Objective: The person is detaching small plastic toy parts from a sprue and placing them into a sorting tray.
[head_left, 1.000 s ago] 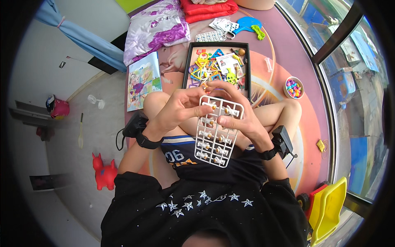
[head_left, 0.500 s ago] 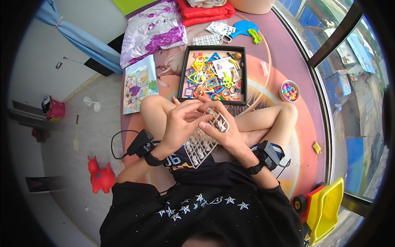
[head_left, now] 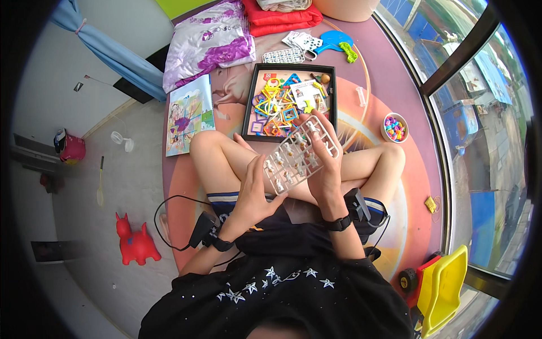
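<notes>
One white frame (head_left: 297,151) in hand, tilted above crossed legs (head_left: 372,161), with the far end overlapping the near edge of a black tray (head_left: 293,65) in view. Gripped by the right hand (head_left: 324,169), with thumb across the front and fingers behind, presumably to keep the frame steady with the small white pieces (head_left: 279,183) facing up. Left hand (head_left: 254,199) wide, with fingers and thumb spread along the near short end, perhaps as a guide or support; cannot tell whether gripping or only touching. Tray just beyond the legs, within easy reach, with a raised rim probably for keeping loose shapes (head_left: 271,107) together; likewise a bowl (head_left: 393,139) near the right knee for colourful beads (head_left: 395,127).

Counted: two hands, two wristbands (head_left: 339,224), one held frame, one more frame (head_left: 284,56) lying beyond the tray, one tray, one bowl, one blue paddle (head_left: 339,39), one red toy animal (head_left: 137,243), one yellow toy truck (head_left: 443,291). Pieces on the held frame: several, too small and partly covered for an exact count. Shapes and beads: many, heaped, not countable.
</notes>
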### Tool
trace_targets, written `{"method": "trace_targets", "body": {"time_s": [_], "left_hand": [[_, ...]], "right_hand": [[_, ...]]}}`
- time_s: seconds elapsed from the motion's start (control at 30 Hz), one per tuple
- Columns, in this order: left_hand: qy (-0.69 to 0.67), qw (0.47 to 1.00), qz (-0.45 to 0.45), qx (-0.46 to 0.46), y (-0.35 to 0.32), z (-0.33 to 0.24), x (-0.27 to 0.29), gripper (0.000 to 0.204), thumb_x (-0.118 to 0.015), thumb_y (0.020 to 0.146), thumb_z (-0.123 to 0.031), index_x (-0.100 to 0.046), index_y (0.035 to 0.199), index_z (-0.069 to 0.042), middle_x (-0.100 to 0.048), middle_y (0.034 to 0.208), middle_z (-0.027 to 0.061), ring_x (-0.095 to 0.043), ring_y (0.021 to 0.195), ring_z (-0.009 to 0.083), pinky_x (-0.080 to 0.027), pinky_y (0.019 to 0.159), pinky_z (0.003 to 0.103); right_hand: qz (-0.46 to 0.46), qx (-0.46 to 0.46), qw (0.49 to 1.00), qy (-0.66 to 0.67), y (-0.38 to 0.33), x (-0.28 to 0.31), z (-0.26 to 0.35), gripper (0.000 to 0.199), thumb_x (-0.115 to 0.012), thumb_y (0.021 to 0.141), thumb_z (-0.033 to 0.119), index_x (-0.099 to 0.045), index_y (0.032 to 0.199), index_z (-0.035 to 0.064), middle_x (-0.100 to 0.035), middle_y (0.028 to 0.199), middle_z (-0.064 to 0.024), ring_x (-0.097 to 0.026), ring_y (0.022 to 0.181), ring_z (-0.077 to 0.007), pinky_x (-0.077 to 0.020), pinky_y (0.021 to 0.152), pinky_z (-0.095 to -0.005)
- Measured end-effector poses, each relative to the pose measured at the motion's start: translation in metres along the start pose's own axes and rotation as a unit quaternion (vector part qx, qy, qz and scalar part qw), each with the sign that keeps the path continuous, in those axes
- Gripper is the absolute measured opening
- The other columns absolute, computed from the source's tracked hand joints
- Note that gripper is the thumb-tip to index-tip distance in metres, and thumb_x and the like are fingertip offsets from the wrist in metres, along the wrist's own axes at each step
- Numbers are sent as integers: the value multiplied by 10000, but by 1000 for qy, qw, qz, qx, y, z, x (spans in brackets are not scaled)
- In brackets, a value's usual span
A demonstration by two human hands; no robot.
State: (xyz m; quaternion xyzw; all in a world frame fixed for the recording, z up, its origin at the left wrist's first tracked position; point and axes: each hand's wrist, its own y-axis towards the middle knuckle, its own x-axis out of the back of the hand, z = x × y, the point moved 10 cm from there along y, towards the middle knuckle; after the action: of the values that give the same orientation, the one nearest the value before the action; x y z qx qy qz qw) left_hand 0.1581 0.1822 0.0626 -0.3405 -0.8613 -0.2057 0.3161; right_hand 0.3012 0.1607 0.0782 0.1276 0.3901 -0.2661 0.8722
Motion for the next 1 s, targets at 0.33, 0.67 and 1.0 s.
{"method": "trace_targets", "body": {"time_s": [0.33, 0.67, 1.0], "left_hand": [[114, 984, -133, -16, 17, -35, 16, 918, -763, 619, -181, -218, 1315, 64, -324, 1266, 265, -337, 1182, 424, -280, 994, 478], [144, 970, -197, 15, 14, -29, 10, 909, -779, 529, -264, -341, 1249, 78, -383, 1210, 238, -394, 1113, 400, -301, 946, 478], [133, 955, -253, -79, 23, -32, 23, 643, -786, 546, -165, -477, 1072, 39, -573, 896, 190, -569, 820, 373, -461, 730, 428]], "right_hand": [[15, -101, 982, 161, 4, -19, -22, 559, -446, 903, 372, -357, 1303, -7, -508, 1192, -142, -496, 1122, -278, -392, 973, -385], [-59, -134, 963, 228, 3, 4, -57, 549, -355, 912, 460, -519, 1080, -36, -593, 980, -166, -585, 899, -305, -478, 840, -416], [-25, -100, 962, 254, 6, -5, -46, 458, -355, 862, 378, -549, 970, -22, -564, 833, -138, -557, 799, -293, -472, 754, -389]]}}
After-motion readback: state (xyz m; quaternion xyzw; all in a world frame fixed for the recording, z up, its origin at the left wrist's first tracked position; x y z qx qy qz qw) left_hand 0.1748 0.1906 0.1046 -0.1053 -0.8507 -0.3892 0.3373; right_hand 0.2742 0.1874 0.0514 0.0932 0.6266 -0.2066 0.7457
